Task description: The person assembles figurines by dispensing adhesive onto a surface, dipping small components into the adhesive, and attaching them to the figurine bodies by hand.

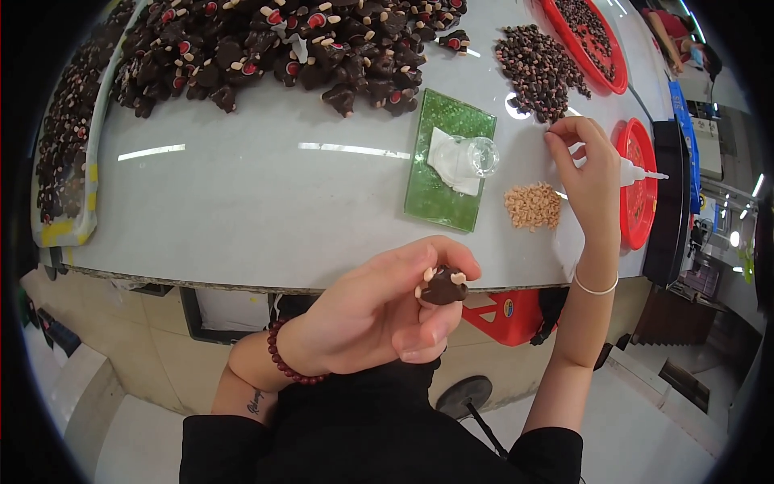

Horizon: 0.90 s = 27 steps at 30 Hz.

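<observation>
My left hand [379, 302] holds a small dark brown moulded figure [444, 285] with beige bits stuck on it, gripped between thumb and fingers above the table's near edge. Out to the right, my right hand [587, 165] has thumb and forefinger pinched together beside a heap of small dark brown and pink pieces [538, 73]. Whatever is in that pinch is too small to make out. A white squeeze bottle [641, 173] with a thin nozzle shows partly behind the right hand; I cannot tell if the hand grips it. Below that hand lies a small pile of beige bits [532, 206].
A green board [427, 189] carries a white tissue [443, 161] and a clear cup [484, 157]. Many brown figures [242, 52] fill the far left, beside a taped tray [87, 202]. Red trays [551, 10] [636, 230] line the right. A person [673, 44] sits beyond.
</observation>
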Each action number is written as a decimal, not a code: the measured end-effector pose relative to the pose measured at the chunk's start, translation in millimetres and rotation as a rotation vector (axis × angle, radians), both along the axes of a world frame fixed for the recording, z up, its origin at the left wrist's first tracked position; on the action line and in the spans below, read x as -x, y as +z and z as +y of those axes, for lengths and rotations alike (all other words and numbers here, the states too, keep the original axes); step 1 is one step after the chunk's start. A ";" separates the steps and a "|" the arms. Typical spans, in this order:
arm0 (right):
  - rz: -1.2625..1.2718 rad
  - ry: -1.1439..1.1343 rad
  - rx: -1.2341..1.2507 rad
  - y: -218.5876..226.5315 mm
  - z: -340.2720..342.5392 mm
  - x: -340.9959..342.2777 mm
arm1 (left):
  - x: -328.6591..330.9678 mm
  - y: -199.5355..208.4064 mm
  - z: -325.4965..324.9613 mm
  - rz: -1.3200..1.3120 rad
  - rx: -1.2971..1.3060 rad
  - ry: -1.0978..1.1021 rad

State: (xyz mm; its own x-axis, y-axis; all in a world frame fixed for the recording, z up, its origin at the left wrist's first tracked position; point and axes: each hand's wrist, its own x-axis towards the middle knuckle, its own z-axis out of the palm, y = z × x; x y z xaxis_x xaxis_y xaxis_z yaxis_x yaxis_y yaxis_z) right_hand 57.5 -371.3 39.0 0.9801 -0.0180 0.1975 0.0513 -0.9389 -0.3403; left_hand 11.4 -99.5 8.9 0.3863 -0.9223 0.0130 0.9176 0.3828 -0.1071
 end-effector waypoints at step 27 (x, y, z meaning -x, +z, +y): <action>-0.124 0.228 -0.864 11.2 95.3 92.8 | 1.1 8.6 0.0 -1.602 -0.954 0.710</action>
State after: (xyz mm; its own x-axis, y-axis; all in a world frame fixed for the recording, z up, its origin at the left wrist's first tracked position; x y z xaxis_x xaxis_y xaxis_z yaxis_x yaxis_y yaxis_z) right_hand -35.3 -276.1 50.3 0.9506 -0.0175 0.3100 0.2883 -0.3211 -0.9021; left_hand 10.2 -99.5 17.5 0.7586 -0.5545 0.3422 -0.3603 0.0807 0.9293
